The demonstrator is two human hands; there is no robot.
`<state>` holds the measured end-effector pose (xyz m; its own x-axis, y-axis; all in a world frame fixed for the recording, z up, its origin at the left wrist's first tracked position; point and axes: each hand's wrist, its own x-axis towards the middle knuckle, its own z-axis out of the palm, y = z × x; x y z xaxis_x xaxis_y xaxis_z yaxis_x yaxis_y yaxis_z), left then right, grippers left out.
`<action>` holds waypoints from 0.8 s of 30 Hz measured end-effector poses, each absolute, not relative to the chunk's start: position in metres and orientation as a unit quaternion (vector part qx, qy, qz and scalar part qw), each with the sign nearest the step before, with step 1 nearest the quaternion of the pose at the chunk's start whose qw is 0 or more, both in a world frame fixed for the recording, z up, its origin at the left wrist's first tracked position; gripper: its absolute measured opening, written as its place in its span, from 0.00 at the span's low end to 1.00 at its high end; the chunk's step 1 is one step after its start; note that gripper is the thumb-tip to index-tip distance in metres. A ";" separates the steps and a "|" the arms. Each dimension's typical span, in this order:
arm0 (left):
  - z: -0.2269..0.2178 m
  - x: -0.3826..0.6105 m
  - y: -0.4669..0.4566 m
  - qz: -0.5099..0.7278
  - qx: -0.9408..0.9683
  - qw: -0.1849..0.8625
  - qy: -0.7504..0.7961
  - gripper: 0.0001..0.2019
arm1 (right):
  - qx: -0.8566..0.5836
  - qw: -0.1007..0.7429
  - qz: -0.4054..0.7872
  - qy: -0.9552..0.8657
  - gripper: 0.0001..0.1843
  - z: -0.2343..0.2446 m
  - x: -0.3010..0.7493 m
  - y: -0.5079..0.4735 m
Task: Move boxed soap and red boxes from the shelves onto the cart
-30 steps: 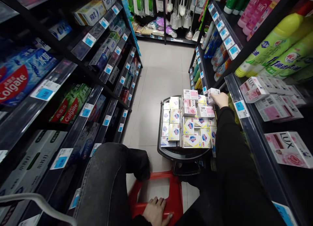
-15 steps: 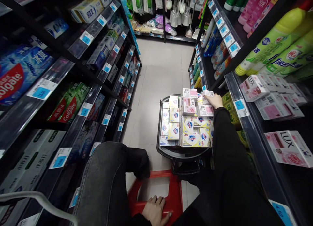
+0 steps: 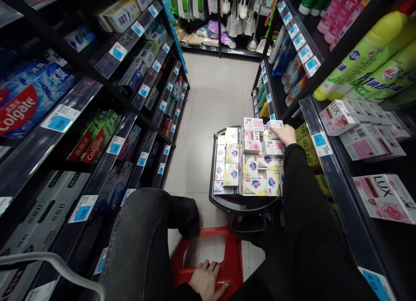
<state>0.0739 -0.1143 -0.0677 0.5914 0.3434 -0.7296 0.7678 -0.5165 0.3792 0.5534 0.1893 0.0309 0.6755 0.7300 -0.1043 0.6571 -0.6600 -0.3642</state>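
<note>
My right hand (image 3: 286, 134) is closed on a small white soap box (image 3: 273, 124), on top of a stack at the right side of a black basket (image 3: 212, 192). Below and beside it sit pink-and-white LUX soap boxes (image 3: 251, 145). Under these, yellow-and-white soap boxes (image 3: 256, 186) with a blue shield mark fill the basket, with another column of boxes (image 3: 232, 153) on the left. My left hand (image 3: 206, 280) is at the front bar of a red plastic stool (image 3: 233, 257), its fingers bent over the bar and its thumb out to the right.
Toothpaste boxes (image 3: 39, 97) line the left shelves. On the right shelf lie more LUX boxes (image 3: 385, 197), with yellow-green bottles (image 3: 364, 58) behind them. Grey floor (image 3: 214, 101) runs between the racks towards hanging brushes (image 3: 240, 14). A pale cable (image 3: 61, 270) crosses the lower left.
The view has shifted very slightly. Both hands keep their places, the right one still on the soap box.
</note>
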 end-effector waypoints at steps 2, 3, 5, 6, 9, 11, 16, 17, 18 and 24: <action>-0.068 0.074 -0.115 -0.295 0.816 0.357 0.347 0.28 | -0.899 0.134 0.121 -0.400 0.40 0.033 0.543 0.193; -0.069 0.074 -0.116 -0.293 0.816 0.357 0.348 0.28 | -0.897 0.127 0.126 -0.405 0.41 0.034 0.540 0.195; -0.070 0.073 -0.117 -0.291 0.818 0.355 0.346 0.27 | -0.890 0.118 0.141 -0.417 0.38 0.034 0.536 0.198; -0.071 0.073 -0.117 -0.290 0.820 0.353 0.346 0.27 | -0.887 0.117 0.150 -0.421 0.35 0.035 0.535 0.199; -0.073 0.072 -0.118 -0.286 0.822 0.349 0.347 0.27 | -0.881 0.120 0.171 -0.423 0.28 0.035 0.537 0.199; -0.074 0.072 -0.118 -0.284 0.821 0.352 0.348 0.27 | -0.884 0.122 0.176 -0.416 0.27 0.037 0.538 0.197; -0.075 0.072 -0.119 -0.283 0.823 0.352 0.345 0.26 | -0.903 0.133 0.107 -0.394 0.37 0.047 0.525 0.192; -0.076 0.072 -0.119 -0.283 0.822 0.352 0.346 0.26 | -0.898 0.138 0.083 -0.409 0.40 0.050 0.519 0.193; -0.076 0.072 -0.119 -0.282 0.822 0.353 0.347 0.26 | -0.886 0.140 0.067 -0.437 0.41 0.052 0.513 0.195; -0.073 0.072 -0.119 -0.283 0.820 0.355 0.348 0.26 | -0.747 0.029 0.140 -0.649 0.30 0.069 0.483 0.228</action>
